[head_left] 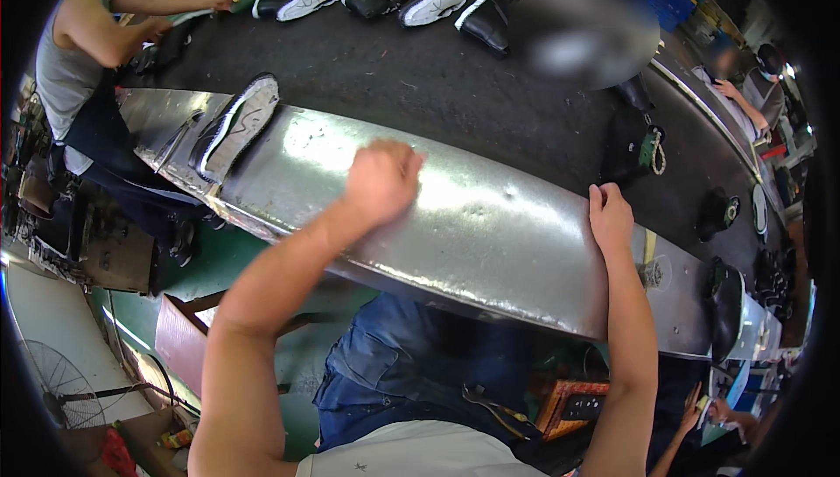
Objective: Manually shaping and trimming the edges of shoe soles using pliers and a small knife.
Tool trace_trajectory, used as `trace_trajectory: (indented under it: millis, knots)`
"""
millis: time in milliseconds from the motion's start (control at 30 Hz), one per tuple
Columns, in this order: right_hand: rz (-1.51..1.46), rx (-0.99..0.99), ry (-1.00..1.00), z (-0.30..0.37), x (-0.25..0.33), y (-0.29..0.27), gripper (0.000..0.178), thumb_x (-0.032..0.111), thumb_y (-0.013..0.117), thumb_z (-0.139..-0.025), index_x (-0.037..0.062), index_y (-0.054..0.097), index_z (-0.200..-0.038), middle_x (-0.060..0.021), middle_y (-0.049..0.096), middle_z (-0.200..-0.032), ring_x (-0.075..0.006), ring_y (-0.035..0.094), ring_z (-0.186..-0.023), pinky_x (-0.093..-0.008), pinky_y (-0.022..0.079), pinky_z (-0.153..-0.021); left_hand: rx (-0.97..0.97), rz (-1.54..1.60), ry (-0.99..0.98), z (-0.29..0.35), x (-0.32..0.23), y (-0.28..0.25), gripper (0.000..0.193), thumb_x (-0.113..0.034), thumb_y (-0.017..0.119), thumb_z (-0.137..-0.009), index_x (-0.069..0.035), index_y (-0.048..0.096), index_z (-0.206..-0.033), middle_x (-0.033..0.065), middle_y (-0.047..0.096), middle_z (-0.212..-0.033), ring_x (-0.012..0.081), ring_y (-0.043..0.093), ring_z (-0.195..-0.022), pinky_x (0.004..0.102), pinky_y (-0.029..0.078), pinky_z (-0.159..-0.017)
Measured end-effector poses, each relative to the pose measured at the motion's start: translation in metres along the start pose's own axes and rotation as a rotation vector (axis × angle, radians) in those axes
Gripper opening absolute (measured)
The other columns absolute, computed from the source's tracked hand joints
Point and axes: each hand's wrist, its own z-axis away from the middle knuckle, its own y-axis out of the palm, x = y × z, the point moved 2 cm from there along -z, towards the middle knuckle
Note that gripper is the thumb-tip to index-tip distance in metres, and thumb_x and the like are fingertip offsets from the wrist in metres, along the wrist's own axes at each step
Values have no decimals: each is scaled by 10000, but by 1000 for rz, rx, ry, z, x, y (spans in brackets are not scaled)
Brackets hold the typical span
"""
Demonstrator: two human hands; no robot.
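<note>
"On the metal bench (490, 241), left of the left hand (381, 181): white-soled shoe (241, 129), long axis crosswise."

"Nearer to which hand?"

"Left, fingers curled, hold impossible to tell; right hand (611, 216) at far edge, likewise."

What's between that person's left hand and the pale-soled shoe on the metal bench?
In the head view, only bare, shiny metal bench top lies between the left hand and the pale-soled shoe.

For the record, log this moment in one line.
left hand: over metal bench; right hand: at bench's far edge; shoe: on bench, sole showing
</note>
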Motion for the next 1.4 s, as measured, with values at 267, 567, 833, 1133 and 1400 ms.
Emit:
trace_trajectory:
  millis: [267, 567, 833, 1133, 1400]
  knots:
    - [-140, 121, -15, -9, 5, 9, 219, 256, 623, -979, 37, 633, -976, -191, 701, -866, -401, 677, -822, -482, 505, -741, 32, -246, -567, -208, 202, 59, 408, -370, 573, -968, -2, 705, -1085, 251, 698, -1166, 407, 655, -1135, 481, 512, -992]
    - [-89, 282, -154, -14, 26, -2, 151, 88, 581, -899, 5, 614, -1021, -141, 637, -877, -341, 604, -844, -450, 430, -860, 56, -505, -803, -332, 276, 127, 683, -549, 578, -953, 11, 553, -1341, 247, 566, -1422, 395, 564, -1309, 474, 468, -1074]
    - [-104, 280, -164, -20, 36, 4, 116, 76, 572, -901, 8, 633, -973, -148, 654, -877, -346, 621, -839, -450, 438, -835, 151, -629, -446, -320, 299, 100, 507, -417, 399, -1045, -15, 697, -1126, 232, 699, -1181, 405, 652, -1141, 509, 506, -978]
    - [-127, 134, -162, -6, 34, 10, 151, 163, 610, -949, 20, 652, -973, -160, 688, -920, -372, 644, -878, -462, 471, -850, 182, -337, -132, -182, 159, -69, 411, -299, 458, -977, 24, 640, -801, 286, 667, -894, 486, 634, -850, 556, 496, -778]
    - [-141, -277, -402, 36, 51, -10, 206, 192, 694, -892, 43, 629, -1018, -146, 662, -928, -374, 612, -912, -471, 461, -839, 185, -286, 365, 8, -15, -123, 291, -144, 655, -875, -25, 558, -627, 218, 546, -612, 430, 595, -622, 573, 521, -895]
